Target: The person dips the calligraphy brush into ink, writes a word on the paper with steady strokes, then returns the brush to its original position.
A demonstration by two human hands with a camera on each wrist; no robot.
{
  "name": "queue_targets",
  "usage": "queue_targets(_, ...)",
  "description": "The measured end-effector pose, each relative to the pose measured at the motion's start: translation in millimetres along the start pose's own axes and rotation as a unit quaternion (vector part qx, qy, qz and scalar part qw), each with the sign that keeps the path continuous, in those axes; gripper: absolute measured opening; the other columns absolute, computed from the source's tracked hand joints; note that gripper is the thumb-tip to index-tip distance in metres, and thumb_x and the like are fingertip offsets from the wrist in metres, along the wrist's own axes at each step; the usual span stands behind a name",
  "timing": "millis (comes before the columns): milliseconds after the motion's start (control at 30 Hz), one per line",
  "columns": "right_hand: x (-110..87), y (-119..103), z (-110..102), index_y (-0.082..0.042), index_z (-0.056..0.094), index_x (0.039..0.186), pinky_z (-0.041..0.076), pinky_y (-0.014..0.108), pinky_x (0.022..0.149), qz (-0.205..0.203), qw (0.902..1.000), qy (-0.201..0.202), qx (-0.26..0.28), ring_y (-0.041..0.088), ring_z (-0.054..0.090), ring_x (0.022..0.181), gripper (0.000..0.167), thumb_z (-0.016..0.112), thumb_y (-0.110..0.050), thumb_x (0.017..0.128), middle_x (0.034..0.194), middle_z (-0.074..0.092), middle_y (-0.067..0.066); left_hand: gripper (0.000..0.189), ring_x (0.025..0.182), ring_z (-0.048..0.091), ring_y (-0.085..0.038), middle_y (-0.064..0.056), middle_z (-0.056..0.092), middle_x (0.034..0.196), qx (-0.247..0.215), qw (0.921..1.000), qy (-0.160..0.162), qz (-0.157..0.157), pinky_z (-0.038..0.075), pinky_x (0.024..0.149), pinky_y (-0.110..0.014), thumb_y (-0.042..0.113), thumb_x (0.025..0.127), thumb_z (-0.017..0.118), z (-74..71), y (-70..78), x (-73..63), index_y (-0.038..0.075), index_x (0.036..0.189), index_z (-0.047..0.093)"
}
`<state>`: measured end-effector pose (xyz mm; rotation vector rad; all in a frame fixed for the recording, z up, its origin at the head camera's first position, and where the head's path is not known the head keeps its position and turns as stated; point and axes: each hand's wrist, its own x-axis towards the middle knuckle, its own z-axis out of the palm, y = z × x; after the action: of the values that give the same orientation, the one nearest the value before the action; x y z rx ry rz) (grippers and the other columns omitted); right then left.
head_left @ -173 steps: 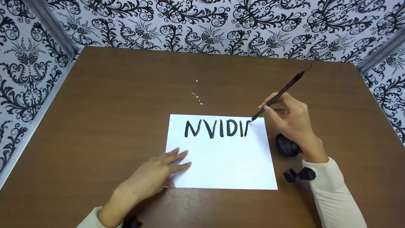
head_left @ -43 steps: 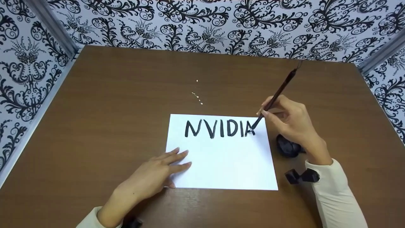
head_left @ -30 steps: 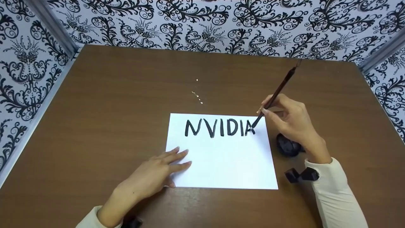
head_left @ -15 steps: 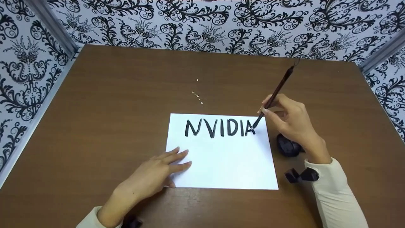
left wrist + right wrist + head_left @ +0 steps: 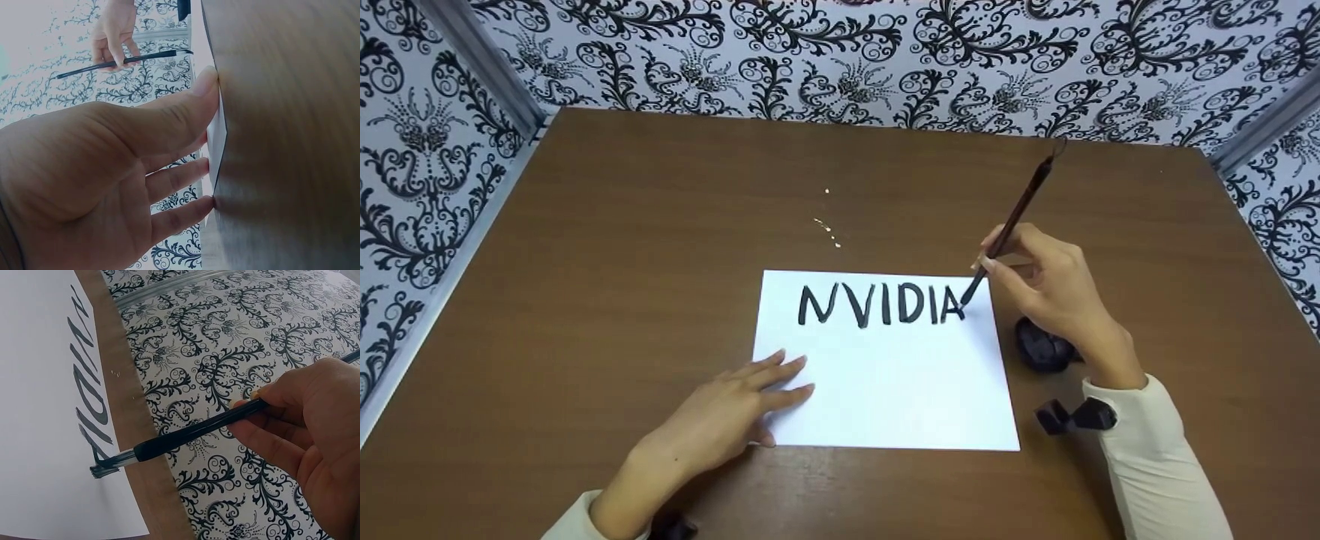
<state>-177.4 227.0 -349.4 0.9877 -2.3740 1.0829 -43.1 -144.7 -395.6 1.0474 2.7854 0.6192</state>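
My right hand [image 5: 1050, 281] pinches a dark, thin-handled paintbrush [image 5: 1020, 206] between thumb and fingers. Its wet black bristles [image 5: 106, 469] meet the last letter on a white sheet of paper [image 5: 885, 390]. Black brushed letters [image 5: 861, 305] reading NVIDIA run along the top of the sheet. My left hand [image 5: 727, 412] lies with spread, straight fingers on the sheet's lower left edge. The left wrist view shows that thumb [image 5: 185, 112] and the fingertips against the paper's edge.
A round black object [image 5: 1041, 346] stands right of the paper, partly behind my right wrist. Several small pale specks [image 5: 826, 229] lie beyond the sheet on the brown wooden table [image 5: 585, 262]. Patterned black-and-white panels [image 5: 825, 67] rise behind and at the sides.
Since the oldest frame, the right hand has drawn the last A's right stroke and crossbar; the brush tip moved down and slightly right. Over the last second it barely shifts. The left hand stays still.
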Motion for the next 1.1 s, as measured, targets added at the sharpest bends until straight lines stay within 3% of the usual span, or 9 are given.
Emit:
queue_targets(700,-0.9,4.1,-0.7,0.000,0.063,0.103,0.052,0.013,0.066,0.004,0.9998,-0.005,-0.018,0.018,0.068,0.081,0.024,0.069,0.009,0.082,0.092,0.069,0.003,0.061,0.134,0.038,-0.033,-0.009,0.042,0.146,-0.002,1.0000,-0.006,0.004,0.042,0.095,-0.058,0.020,0.076,0.075,-1.7,0.4,0.1,0.015,0.134,0.058)
queue_targets(867,-1.3,2.2,-2.2,0.000,0.063,0.104,0.053,0.014,0.068,0.014,0.9998,-0.008,-0.014,0.014,0.067,0.084,0.023,0.068,0.008,0.083,0.094,0.069,0.003,0.061,0.134,0.038,-0.033,-0.009,0.042,0.146,-0.002,1.0000,-0.004,0.007,0.042,0.095,-0.057,0.018,0.076,0.076,-1.7,0.3,-0.1,0.015,0.134,0.057)
queue_targets(1100,5.1,-22.4,-17.1,0.008,0.062,0.106,0.055,0.020,0.068,0.038,0.9980,0.034,0.036,0.015,0.068,0.083,0.029,0.067,0.016,0.079,0.092,0.069,0.012,0.061,0.134,0.038,-0.033,-0.009,0.043,0.146,0.003,1.0000,-0.005,0.007,0.042,0.095,-0.058,0.018,0.076,0.077,-1.9,-0.6,-0.2,0.015,0.134,0.058)
